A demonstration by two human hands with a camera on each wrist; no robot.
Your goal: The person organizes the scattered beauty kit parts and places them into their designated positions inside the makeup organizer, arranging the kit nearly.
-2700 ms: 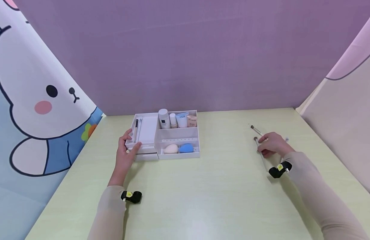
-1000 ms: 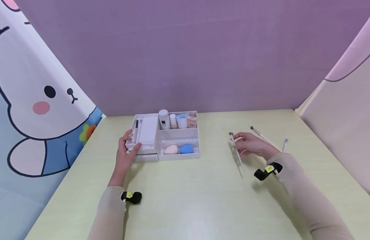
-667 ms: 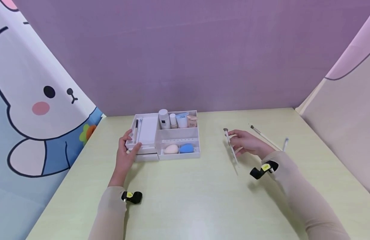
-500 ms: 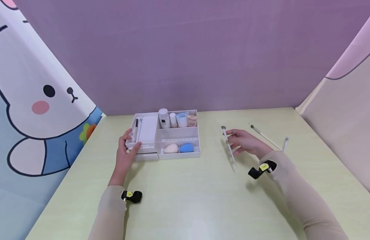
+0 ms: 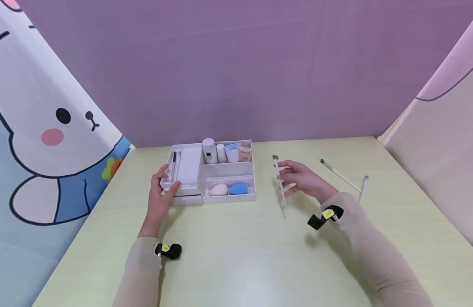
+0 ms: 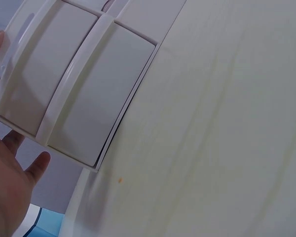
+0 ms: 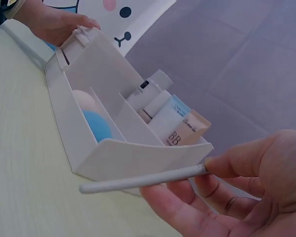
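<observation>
At the back left stands a white makeup organizer (image 5: 226, 171) with drawers at its left front (image 6: 91, 91). My left hand (image 5: 162, 197) grips its left side, thumb over the front top edge. My right hand (image 5: 304, 179) pinches a white makeup brush (image 5: 280, 178) between thumb and fingers, raised over the table right of the organizer. The brush's dark head points away; the right wrist view shows its white handle (image 7: 138, 182). On the organizer's left tray lie a dark-tipped brush (image 5: 173, 165) and a pale slim stick (image 5: 178, 165).
Compartments hold a white bottle (image 5: 210, 152), a smaller bottle (image 5: 221, 153), a blue-white tube (image 5: 233, 152), a BB tube (image 5: 245, 154), a beige sponge (image 5: 219, 189) and a blue sponge (image 5: 238, 189). Another brush (image 5: 341, 175) and a pale slim stick (image 5: 364, 187) lie at right.
My right hand has picked the brush up from the right of the table and carried it left toward the organizer. My left hand stays in place on the organizer.
</observation>
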